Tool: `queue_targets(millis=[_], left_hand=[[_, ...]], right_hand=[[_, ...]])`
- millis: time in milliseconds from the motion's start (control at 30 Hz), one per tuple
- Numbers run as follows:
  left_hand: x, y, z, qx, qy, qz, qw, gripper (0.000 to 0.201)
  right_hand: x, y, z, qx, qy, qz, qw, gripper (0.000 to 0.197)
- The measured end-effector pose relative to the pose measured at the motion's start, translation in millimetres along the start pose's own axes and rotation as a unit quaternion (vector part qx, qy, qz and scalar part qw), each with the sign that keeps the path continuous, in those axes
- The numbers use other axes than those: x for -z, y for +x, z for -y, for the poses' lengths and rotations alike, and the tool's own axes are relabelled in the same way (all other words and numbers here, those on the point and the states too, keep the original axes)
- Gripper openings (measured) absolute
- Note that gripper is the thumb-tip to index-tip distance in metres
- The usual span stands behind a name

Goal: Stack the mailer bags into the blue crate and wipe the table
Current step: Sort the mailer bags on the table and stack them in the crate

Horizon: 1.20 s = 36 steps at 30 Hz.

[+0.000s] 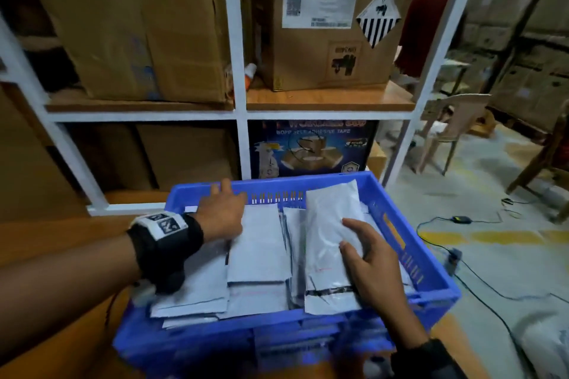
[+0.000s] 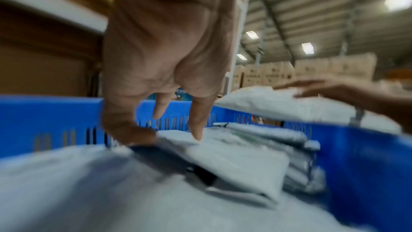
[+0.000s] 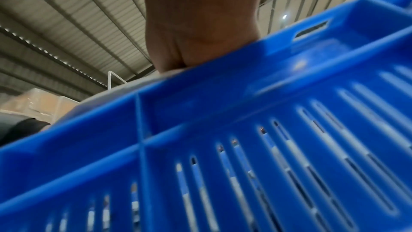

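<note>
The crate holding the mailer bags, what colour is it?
Blue; the crate shows best in the head view.

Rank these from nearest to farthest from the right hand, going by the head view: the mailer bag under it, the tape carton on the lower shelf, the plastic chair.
1. mailer bag: under the right hand, on the crate's right side.
2. tape carton: lower shelf, beyond the blue crate.
3. plastic chair: far right, on the floor past the shelving.
</note>
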<state>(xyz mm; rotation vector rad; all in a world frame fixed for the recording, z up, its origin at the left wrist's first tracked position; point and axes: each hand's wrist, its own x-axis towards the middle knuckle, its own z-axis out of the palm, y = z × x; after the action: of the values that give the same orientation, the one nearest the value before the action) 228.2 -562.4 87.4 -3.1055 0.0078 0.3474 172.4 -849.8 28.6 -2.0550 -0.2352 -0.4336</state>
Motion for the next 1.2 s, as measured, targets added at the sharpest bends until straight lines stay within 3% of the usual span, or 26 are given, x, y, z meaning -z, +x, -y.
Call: queue_targets(millis=[33, 67, 133, 200, 233, 467, 667, 733, 833, 900, 1000, 1100, 1200], left_hand=[[1.7, 0.5, -6.2, -0.019, 0.072, -0.048, 0.996, 0.063], [1.4, 3.1, -11.9, -0.048, 0.093, -0.056, 0.993, 0.076], [-2.8, 5.8, -20.7, -0.089, 0.084, 0.053, 0.991, 0.106], [-18.5, 8.5, -21.7, -0.071, 0.092, 0.168, 0.979, 0.122], [-26.2, 9.4, -19.3, -0.06, 0.092, 0.19, 0.975, 0.125], [-42.8, 1.4, -5.2, -0.033, -0.02, 0.168, 0.985, 0.122], [-61.8, -1.9, 3.3, -0.034, -0.087, 0.139, 0.986, 0.114], [-65.6, -0.1, 6.5, -0.041, -0.092, 0.134, 0.986, 0.117], [-69.9, 1.8, 9.8, -0.047, -0.104, 0.129, 0.985, 0.121], [-71.4, 1.3, 10.2, -0.048, -0.104, 0.123, 0.986, 0.124], [-69.9, 0.8, 8.5, -0.049, -0.107, 0.114, 0.986, 0.124], [-66.7, -1.4, 7.7, -0.052, -0.127, 0.104, 0.985, 0.117], [-65.6, -1.2, 10.5, -0.055, -0.136, 0.096, 0.985, 0.113]], right_hand=[[-0.2, 0.4, -1.7, 0.005, 0.003, 0.003, 1.0, 0.034], [-0.3, 1.0, -1.9, 0.007, 0.004, 0.006, 1.0, 0.034], [-0.1, 1.1, -2.0, 0.007, -0.008, 0.016, 1.0, 0.035], [0.4, 0.6, -1.7, 0.001, -0.017, 0.031, 0.999, 0.035], [1.0, 0.6, -1.1, -0.005, -0.018, 0.037, 0.999, 0.035], [17.6, 14.8, 16.8, -0.056, -0.044, 0.105, 0.992, 0.051], [13.5, 82.4, 67.0, -0.072, -0.152, 0.188, 0.968, 0.058], [-2.2, 97.8, 66.0, -0.089, -0.218, 0.241, 0.942, 0.051], [-14.0, 108.0, 65.9, -0.139, -0.295, 0.39, 0.861, 0.041], [-13.7, 116.1, 70.6, -0.16, -0.324, 0.452, 0.815, 0.039], [-13.8, 133.5, 74.4, -0.128, -0.395, 0.457, 0.787, 0.061], [-28.0, 128.5, 65.2, -0.063, -0.439, 0.528, 0.724, 0.089], [-49.7, 111.6, 54.6, -0.03, -0.486, 0.543, 0.684, 0.09]])
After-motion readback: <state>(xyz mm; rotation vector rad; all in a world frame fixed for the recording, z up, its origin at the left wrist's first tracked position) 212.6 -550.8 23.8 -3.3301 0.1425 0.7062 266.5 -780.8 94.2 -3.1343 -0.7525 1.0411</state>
